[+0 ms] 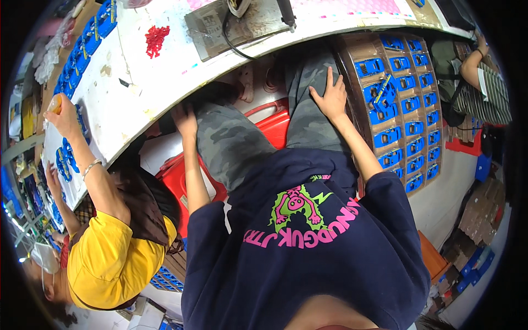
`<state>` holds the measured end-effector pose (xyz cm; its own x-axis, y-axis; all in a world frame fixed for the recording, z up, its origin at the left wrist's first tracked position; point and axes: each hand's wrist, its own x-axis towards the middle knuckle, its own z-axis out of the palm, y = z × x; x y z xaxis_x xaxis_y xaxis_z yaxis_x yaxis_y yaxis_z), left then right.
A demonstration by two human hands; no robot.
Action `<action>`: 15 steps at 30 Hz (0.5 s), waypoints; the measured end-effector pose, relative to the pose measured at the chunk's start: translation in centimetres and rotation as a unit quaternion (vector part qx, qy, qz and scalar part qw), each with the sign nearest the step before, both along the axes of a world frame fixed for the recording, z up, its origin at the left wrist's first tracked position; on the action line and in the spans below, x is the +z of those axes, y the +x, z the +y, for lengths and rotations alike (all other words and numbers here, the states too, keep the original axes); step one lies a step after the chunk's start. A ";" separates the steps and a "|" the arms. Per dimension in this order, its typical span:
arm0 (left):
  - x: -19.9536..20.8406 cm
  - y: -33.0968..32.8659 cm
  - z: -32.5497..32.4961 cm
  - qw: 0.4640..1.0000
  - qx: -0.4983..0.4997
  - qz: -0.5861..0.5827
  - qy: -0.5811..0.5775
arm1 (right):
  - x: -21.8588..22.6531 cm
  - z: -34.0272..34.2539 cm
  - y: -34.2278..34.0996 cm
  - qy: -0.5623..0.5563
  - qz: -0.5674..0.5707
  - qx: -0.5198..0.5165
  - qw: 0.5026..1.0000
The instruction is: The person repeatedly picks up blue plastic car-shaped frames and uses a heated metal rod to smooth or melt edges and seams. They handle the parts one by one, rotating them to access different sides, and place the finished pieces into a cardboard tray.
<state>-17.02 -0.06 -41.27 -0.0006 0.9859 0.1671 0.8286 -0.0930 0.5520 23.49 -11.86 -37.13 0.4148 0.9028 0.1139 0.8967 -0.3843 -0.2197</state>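
Note:
My right hand [331,98] lies on my right thigh in camouflage trousers [311,77], holding nothing, its fingers spread. My left hand [185,120] rests along the outer side of my left leg, close under the table edge; its fingers point forward, partly in shade, with nothing seen in them. Just right of my right hand stands a brown tray [379,82] with rows of blue toy cars [386,136]. One blue piece with a yellow strip [383,93] lies tilted on top of the cars.
Ahead curves a white table [132,93] bearing a pile of small red parts [157,42] and a metal machine base [212,33] with a black cable. At left a co-worker in yellow [113,258] handles something orange. Another person [484,93] is at far right. Red plastic seating [275,124] shows below.

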 end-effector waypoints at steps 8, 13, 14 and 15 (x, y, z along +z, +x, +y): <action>-7.4 -8.2 0.9 0.933 0.101 -0.326 -0.114 | 0.5 -0.1 -0.2 -0.006 0.035 0.003 0.999; 3.9 4.1 -5.3 0.997 -0.045 0.045 -0.036 | 0.1 -0.5 0.2 -0.011 0.024 -0.017 0.999; 6.8 6.1 -6.9 0.974 -0.144 0.171 -0.048 | 0.2 -0.6 0.2 -0.016 0.027 -0.020 0.999; 6.7 7.2 -8.8 0.960 -0.244 0.135 -0.038 | 0.3 -0.5 0.2 -0.014 0.021 -0.010 1.000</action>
